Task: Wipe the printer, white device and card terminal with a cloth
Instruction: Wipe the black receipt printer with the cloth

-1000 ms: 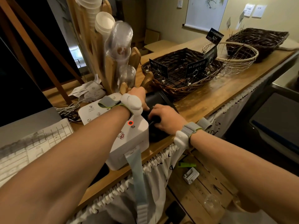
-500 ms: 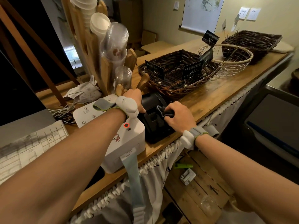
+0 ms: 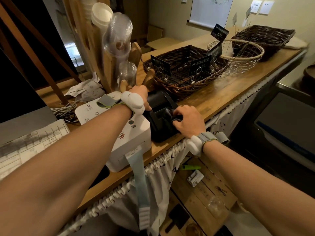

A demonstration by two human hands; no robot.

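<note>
Wooden counter [image 3: 213, 99]: your right hand [image 3: 187, 119] clamps a dark cloth [image 3: 172, 114] against the black printer [image 3: 160, 116]; your left hand [image 3: 140, 94] grips its back, fingers hidden.

Both bare forearms reach forward from the near edge and converge toward the middle. The left hand [image 3: 141, 94] lies farther in, palm down, its fingers curled over and hidden beyond the knuckles. A white wrist unit on a grey strap sits on the back of that wrist. The right hand [image 3: 189, 120] is nearer and to the right, knuckles up, fingers bunched tight around a dark wad. Its wrist carries a matching white unit and grey strap.
</note>
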